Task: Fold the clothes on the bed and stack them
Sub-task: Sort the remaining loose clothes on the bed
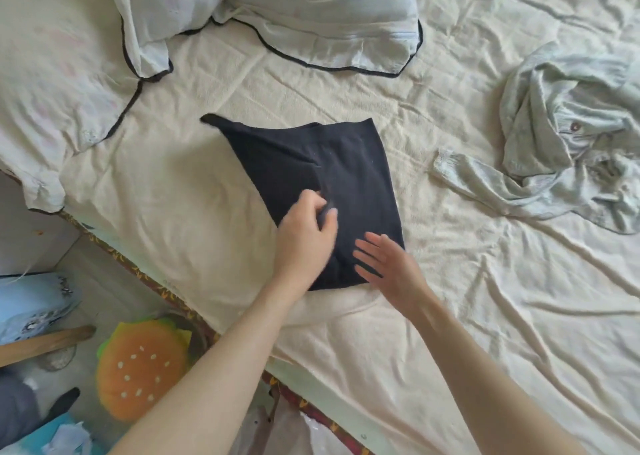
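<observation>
The bed (450, 316) fills the head view, its cream sheet creased all over, with two pale pillows (311, 21) at the top and a burger cushion (142, 368) on the floor at lower left.

Your black garment (329, 177) lies near the bed's middle, already folded into a rough square, with one pointed corner sticking out at upper left. Your left hand (308, 233) has its fingers curled, pinching a bit of the black cloth near its middle. Your right hand (388, 260) is flat with fingers straight, holding nothing, at the garment's near right corner; I can't tell if it presses or hovers.

The cloth looks thin, soft and light, so it will likely slump and slide on the sheet. Take it at an edge or corner, not the middle, and pin the fold with the flat palm.

A crumpled pale shirt (568, 143) lies well apart at the right, not yet folded; no stack shows.
</observation>
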The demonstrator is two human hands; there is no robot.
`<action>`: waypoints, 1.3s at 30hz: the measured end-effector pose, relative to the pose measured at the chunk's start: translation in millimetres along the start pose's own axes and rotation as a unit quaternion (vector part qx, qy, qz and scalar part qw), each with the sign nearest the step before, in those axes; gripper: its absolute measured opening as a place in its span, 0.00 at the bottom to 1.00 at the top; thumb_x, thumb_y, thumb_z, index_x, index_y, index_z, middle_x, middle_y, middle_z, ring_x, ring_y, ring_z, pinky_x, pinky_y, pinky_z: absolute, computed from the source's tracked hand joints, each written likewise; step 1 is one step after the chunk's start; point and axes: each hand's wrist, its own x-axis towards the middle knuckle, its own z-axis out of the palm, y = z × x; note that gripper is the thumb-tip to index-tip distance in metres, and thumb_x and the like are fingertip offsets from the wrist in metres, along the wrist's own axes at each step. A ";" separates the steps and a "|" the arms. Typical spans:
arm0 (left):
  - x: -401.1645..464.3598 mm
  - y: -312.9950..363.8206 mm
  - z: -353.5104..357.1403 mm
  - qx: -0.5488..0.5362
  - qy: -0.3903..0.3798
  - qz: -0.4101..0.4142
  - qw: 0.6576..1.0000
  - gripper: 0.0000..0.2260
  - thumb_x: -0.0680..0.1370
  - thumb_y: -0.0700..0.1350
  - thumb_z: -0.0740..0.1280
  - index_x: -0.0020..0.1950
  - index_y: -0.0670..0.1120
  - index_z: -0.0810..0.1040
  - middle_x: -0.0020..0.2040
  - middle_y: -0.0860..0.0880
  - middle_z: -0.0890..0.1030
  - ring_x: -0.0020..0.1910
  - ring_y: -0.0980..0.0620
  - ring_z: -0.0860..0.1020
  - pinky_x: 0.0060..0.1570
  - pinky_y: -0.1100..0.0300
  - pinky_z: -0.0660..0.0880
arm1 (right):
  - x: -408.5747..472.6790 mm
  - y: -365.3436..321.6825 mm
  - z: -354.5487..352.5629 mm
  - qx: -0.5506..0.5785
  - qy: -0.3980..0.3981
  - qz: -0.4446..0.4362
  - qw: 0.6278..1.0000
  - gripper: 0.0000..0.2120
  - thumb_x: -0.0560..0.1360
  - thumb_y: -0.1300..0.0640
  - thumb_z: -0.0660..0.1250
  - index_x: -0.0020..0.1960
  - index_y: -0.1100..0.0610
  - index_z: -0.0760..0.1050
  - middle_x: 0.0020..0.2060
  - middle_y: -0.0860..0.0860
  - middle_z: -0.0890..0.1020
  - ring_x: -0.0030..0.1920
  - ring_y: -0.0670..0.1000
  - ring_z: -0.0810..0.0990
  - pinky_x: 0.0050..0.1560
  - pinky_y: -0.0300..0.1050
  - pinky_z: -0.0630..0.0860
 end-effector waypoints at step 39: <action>-48.6 -88.0 36.4 -0.383 -0.084 -0.483 0.783 0.17 0.76 0.41 0.69 0.63 0.43 0.71 0.62 0.47 0.75 0.64 0.44 0.73 0.56 0.49 0.75 | 8.7 6.1 -68.2 -0.220 0.142 0.050 0.964 0.03 0.77 0.61 0.65 0.50 0.57 0.76 0.46 0.49 0.80 0.47 0.48 0.78 0.43 0.41 0.74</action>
